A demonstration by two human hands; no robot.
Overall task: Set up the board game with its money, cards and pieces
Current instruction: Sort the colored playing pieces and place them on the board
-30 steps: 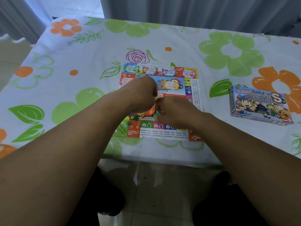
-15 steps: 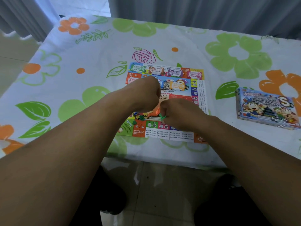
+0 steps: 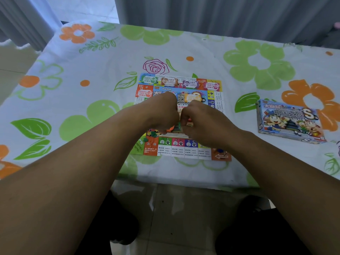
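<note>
The colourful board point(image 3: 184, 152) lies flat on the table in front of me. Small stacks of paper money point(image 3: 149, 80) sit along its far edge and left side, with an orange stack point(image 3: 192, 97) in the middle. My left hand point(image 3: 161, 113) and my right hand point(image 3: 200, 124) are curled together over the board's centre, fingertips meeting on a small green plastic piece point(image 3: 178, 124). Loose green pieces point(image 3: 153, 133) and an orange piece point(image 3: 170, 129) lie under my left hand. What else my fingers hold is hidden.
The game box point(image 3: 290, 121) lies on the table to the right of the board. A flowered tablecloth point(image 3: 73, 89) covers the table, whose near edge runs just below the board. Grey curtains point(image 3: 220, 15) hang behind the table.
Both hands have stayed pressed together over the board's centre, shifting slightly. The view has drifted a little, so the board and box sit further right in frame.
</note>
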